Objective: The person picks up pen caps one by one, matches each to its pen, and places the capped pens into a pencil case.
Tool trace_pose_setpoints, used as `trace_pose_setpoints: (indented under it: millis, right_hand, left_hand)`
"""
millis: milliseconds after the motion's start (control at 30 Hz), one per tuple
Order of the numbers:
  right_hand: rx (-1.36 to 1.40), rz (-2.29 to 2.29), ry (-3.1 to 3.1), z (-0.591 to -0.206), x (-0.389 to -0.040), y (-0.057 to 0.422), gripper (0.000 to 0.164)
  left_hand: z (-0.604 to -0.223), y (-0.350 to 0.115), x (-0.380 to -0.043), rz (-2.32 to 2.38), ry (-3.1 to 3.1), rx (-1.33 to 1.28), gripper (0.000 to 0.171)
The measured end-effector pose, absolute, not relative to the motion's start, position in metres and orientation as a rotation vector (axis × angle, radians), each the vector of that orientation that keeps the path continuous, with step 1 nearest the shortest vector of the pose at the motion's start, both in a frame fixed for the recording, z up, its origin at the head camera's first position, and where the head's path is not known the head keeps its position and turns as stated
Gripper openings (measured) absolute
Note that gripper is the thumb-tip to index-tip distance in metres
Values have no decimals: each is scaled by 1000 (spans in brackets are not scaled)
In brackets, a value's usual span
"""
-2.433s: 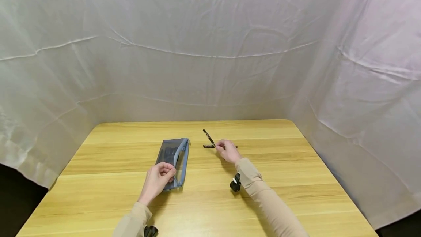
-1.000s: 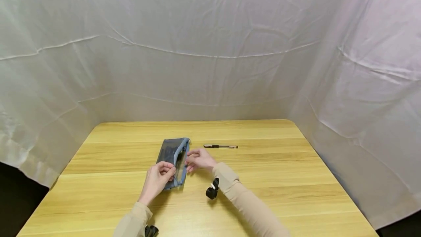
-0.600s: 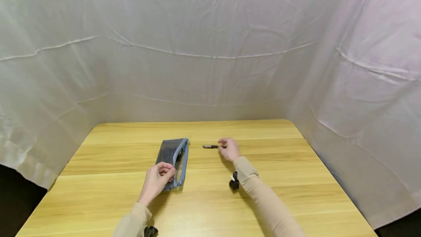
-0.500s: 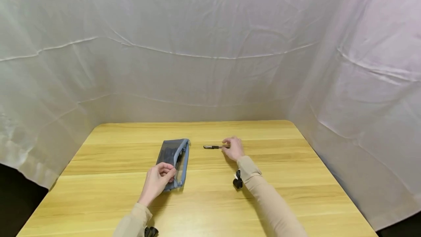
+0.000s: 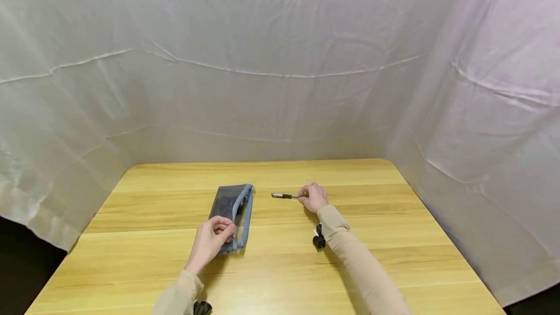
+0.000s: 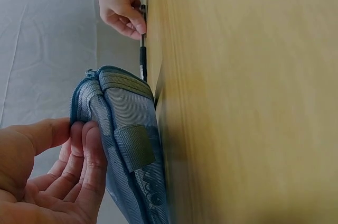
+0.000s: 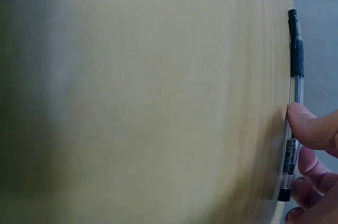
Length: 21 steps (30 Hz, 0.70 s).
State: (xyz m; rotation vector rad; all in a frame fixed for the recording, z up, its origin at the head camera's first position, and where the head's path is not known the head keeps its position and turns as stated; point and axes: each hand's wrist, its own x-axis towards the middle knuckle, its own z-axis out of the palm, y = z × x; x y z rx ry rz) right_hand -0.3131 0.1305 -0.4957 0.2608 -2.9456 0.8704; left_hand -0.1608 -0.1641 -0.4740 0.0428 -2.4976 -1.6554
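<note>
A blue mesh pencil case [image 5: 223, 202] with its zip undone lies left of centre, dark pens showing inside. My left hand [image 5: 210, 239] pinches the near part of its opening edge between thumb and fingers; the left wrist view shows that grip on the case [image 6: 129, 129] close up. To the right, a black-capped gel pen [image 5: 282, 196] lies crosswise near the table top. My right hand [image 5: 314, 197] pinches it toward its rear end. In the right wrist view the thumb presses the clear barrel of the pen [image 7: 298, 60], with fingers on the other side.
The wooden table [image 5: 271, 286] fills the lower part of the head view. Pale cloth [image 5: 280, 101] hangs behind it and along both sides. A small dark camera [image 5: 319, 238] sits at the right wrist.
My right hand carried another pen to the pencil case, let go of it inside, then moved back right to the pen on the table. My left hand has kept its hold on the case.
</note>
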Motion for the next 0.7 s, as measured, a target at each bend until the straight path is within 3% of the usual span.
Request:
trace_pose_setpoints:
  millis: [700]
  right_hand:
    - [306,1158,-2905,-485,-297,123,5]
  left_hand:
    - [-474,-164,-161,-1640,-2518,46,7]
